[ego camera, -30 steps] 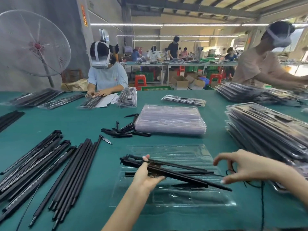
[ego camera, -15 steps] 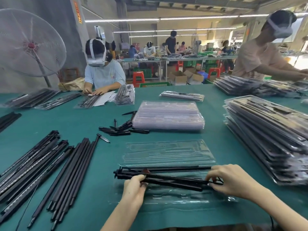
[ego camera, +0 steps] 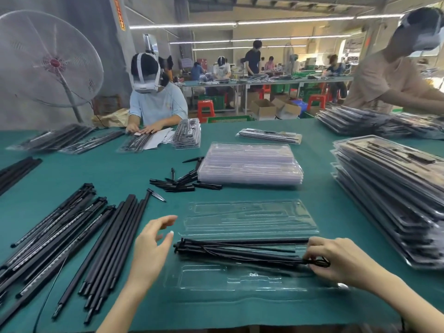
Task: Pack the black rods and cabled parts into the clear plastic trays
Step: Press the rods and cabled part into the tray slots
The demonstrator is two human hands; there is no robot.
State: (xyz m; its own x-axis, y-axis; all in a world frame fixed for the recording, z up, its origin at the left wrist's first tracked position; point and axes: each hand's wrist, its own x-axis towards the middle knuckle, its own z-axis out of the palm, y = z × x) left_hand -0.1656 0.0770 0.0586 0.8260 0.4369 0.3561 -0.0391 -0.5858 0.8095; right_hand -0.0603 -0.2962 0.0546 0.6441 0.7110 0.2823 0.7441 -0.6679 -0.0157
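Note:
An open clear plastic tray (ego camera: pixel 249 218) lies in front of me on the green table. A bundle of black rods with a thin cable (ego camera: pixel 240 249) lies across its near half. My right hand (ego camera: pixel 341 259) pinches the coiled cable end at the bundle's right tip. My left hand (ego camera: pixel 151 248) hovers just left of the bundle with its fingers relaxed, touching nothing. Loose black rods (ego camera: pixel 113 248) and cabled strips (ego camera: pixel 48 239) lie in rows at the left.
A stack of empty clear trays (ego camera: pixel 249 164) sits behind, with small black spikes (ego camera: pixel 177 182) beside it. Packed trays (ego camera: pixel 394 188) pile up at the right. Other workers sit across the table and stand at the right. A fan stands at the far left.
My left hand has let go of the bundle's left end and drawn back to the left. The bundle now lies in the tray while my right hand stays at its right end.

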